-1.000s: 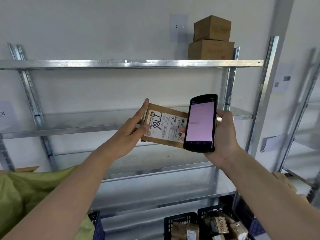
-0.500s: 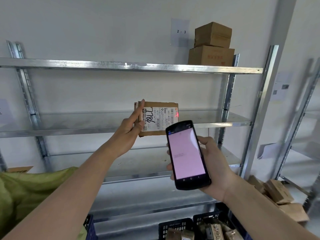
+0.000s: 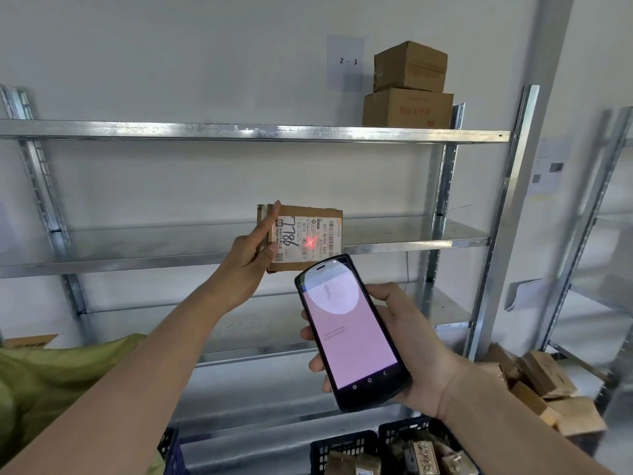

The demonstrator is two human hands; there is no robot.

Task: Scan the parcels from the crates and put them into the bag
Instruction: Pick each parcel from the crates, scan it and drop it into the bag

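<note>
1. Against the frame half a second back: the red scan mark sat near the right edge of the label; it now falls as a cross in the middle of the label, on the barcode area. The scanner screen now carries a pale round glare at its top.
2. The parcel (image 3: 301, 238) stays raised in front of the middle shelf (image 3: 411, 240) of the metal rack, held in the air, not resting on it.
3. Left hand (image 3: 248, 258): grasps the parcel at its left edge, index finger up along that edge, thumb pressed on the label's lower left corner.
4. Right hand (image 3: 407, 344): wrapped round the handheld scanner (image 3: 351, 332), fingers on its left side, thumb on its right. Scanner sits just below and right of the parcel, top end overlapping the parcel's lower right corner in view.
5. Parcel orientation: flat cardboard box, labelled face toward the camera, long axis near horizontal. Label print runs vertically; the handwritten "7786" reads turned sideways.
6. Scanner: long axis tilted, top end up-left toward the parcel, pink screen facing the camera.
7. Surroundings: black crates (image 3: 346, 447) holding more parcels at bottom right; green bag (image 3: 51, 378) at lower left.
</note>
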